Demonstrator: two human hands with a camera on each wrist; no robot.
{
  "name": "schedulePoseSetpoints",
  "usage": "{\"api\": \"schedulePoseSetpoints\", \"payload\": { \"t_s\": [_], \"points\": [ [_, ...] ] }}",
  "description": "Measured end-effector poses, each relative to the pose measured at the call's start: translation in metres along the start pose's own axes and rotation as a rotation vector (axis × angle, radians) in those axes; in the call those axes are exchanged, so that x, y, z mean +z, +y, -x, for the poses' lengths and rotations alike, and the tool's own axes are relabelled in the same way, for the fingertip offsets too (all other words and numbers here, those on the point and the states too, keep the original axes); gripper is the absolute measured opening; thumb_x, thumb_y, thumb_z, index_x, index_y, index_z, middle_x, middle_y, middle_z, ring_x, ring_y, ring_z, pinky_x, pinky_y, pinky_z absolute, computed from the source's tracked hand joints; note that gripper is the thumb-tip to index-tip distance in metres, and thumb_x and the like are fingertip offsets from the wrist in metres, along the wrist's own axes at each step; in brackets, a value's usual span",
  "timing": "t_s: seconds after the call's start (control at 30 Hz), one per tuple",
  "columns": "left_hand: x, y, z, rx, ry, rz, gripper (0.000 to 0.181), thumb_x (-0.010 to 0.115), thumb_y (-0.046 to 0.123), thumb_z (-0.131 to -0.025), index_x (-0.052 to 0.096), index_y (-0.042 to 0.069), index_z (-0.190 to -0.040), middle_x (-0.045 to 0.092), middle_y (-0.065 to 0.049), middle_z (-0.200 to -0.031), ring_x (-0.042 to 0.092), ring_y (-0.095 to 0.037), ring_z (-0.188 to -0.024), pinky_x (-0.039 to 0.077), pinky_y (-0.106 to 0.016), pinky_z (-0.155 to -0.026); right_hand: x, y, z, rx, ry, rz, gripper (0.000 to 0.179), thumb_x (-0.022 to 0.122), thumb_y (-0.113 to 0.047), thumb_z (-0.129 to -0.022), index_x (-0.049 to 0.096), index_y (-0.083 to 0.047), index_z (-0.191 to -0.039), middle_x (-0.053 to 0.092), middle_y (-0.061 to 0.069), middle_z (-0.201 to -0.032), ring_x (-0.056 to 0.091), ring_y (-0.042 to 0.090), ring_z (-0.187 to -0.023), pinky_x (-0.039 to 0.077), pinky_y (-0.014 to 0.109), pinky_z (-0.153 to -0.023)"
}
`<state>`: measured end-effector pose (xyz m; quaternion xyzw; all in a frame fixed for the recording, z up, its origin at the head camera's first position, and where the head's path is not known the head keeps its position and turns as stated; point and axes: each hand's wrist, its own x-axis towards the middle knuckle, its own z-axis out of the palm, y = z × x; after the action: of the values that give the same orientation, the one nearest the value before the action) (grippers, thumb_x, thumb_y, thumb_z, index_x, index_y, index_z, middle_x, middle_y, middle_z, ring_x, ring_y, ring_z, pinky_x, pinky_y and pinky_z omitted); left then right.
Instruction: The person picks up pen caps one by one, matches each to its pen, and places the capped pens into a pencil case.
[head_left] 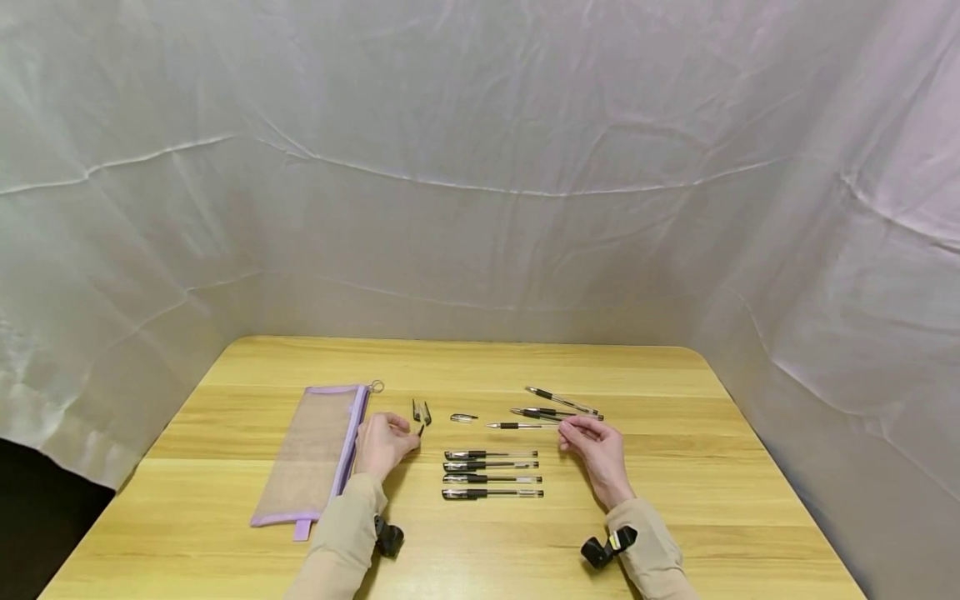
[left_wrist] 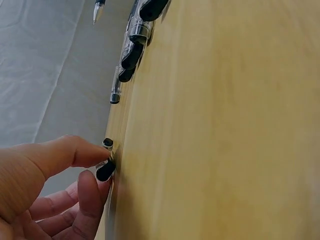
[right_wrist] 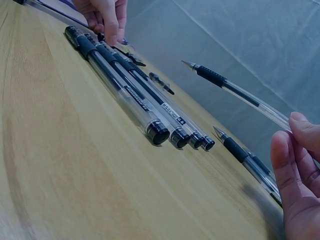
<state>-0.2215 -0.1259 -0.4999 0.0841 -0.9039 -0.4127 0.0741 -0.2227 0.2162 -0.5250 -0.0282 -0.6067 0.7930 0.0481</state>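
My left hand (head_left: 384, 446) pinches a clear pen cap with a black clip (left_wrist: 105, 171) between thumb and fingertip, close over the tabletop. Farther right, my right hand (head_left: 597, 454) holds an uncapped gel pen (right_wrist: 212, 77) by its rear end. That pen is raised off the table, its tip pointing left and its black grip showing. Just beyond the left fingertips lie more loose caps (head_left: 427, 412), and a single cap (head_left: 463, 417) lies between the two hands. Behind the held pen, other uncapped pens (head_left: 562, 401) rest on the table.
Several capped gel pens (head_left: 491, 493) lie in a row between my forearms, caps to the left. A mesh zip pouch with purple edging (head_left: 311, 450) lies flat left of my left hand. Grey-white cloth (head_left: 480, 250) hangs around the wooden table (head_left: 465, 558).
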Motion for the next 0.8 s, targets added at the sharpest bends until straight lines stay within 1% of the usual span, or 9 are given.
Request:
{"api": "schedulePoseSetpoints", "payload": {
  "t_s": [0.07,0.2,0.3,0.43,0.53,0.63,0.8],
  "points": [
    [0.0001,-0.0009,0.0003,0.022,0.004,-0.006,0.020,0.081,0.011,-0.069,0.076,0.004,-0.088,0.077,-0.007,-0.078,0.070,-0.022,-0.075,0.054,-0.043,-0.082,0.0001,-0.0003,0.0000,-0.003,0.001,0.001,0.015,0.073,0.002,-0.088,0.068,0.009,-0.101,0.076,0.006,-0.083,0.071,0.015,-0.071,0.061,0.025,-0.066],
    [0.0004,-0.0026,0.0017,0.060,0.013,-0.001,0.014,0.081,0.009,-0.069,0.077,0.006,-0.082,0.076,-0.006,-0.074,0.067,-0.017,-0.069,0.054,-0.039,-0.079,0.0004,-0.0013,0.0002,-0.010,0.000,0.006,0.022,0.073,0.001,-0.088,0.065,0.014,-0.105,0.076,0.008,-0.084,0.071,0.015,-0.071,0.061,0.025,-0.065],
    [0.0005,-0.0036,0.0035,0.061,0.001,0.022,0.012,0.079,0.008,-0.071,0.078,0.006,-0.083,0.075,-0.005,-0.075,0.064,-0.013,-0.067,0.054,-0.036,-0.075,0.0004,-0.0025,0.0003,-0.006,-0.006,0.003,0.032,0.073,0.000,-0.089,0.061,0.020,-0.111,0.076,0.008,-0.085,0.071,0.015,-0.072,0.060,0.025,-0.066],
    [0.0017,-0.0048,0.0059,0.056,-0.043,0.089,0.012,0.077,0.007,-0.076,0.077,0.003,-0.088,0.074,-0.008,-0.079,0.060,-0.009,-0.067,0.051,-0.027,-0.068,0.0013,-0.0036,0.0003,0.004,-0.008,0.000,0.041,0.073,0.000,-0.089,0.056,0.024,-0.117,0.077,0.005,-0.084,0.071,0.014,-0.072,0.060,0.025,-0.066],
    [0.0030,-0.0040,0.0073,0.068,-0.070,0.156,0.012,0.074,0.006,-0.081,0.076,0.000,-0.091,0.074,-0.011,-0.082,0.058,-0.008,-0.069,0.048,-0.020,-0.065,0.0029,-0.0036,0.0003,0.007,-0.004,0.003,0.042,0.073,0.001,-0.089,0.054,0.025,-0.118,0.076,0.002,-0.082,0.071,0.013,-0.072,0.060,0.024,-0.066],
    [0.0038,-0.0026,0.0082,0.075,-0.082,0.219,0.013,0.072,0.006,-0.085,0.076,-0.002,-0.095,0.074,-0.013,-0.085,0.059,-0.008,-0.071,0.049,-0.018,-0.066,0.0046,-0.0029,0.0004,0.008,-0.013,0.007,0.043,0.072,0.001,-0.088,0.053,0.025,-0.119,0.074,0.000,-0.083,0.070,0.013,-0.073,0.061,0.024,-0.068],
    [0.0055,-0.0004,0.0078,0.049,-0.080,0.293,0.018,0.067,0.009,-0.092,0.073,-0.005,-0.103,0.073,-0.015,-0.089,0.061,-0.009,-0.074,0.051,-0.018,-0.069,0.0092,-0.0025,0.0020,0.012,-0.033,0.000,0.043,0.073,0.002,-0.088,0.054,0.025,-0.119,0.073,0.000,-0.083,0.070,0.013,-0.074,0.061,0.025,-0.069]
  ]
}}
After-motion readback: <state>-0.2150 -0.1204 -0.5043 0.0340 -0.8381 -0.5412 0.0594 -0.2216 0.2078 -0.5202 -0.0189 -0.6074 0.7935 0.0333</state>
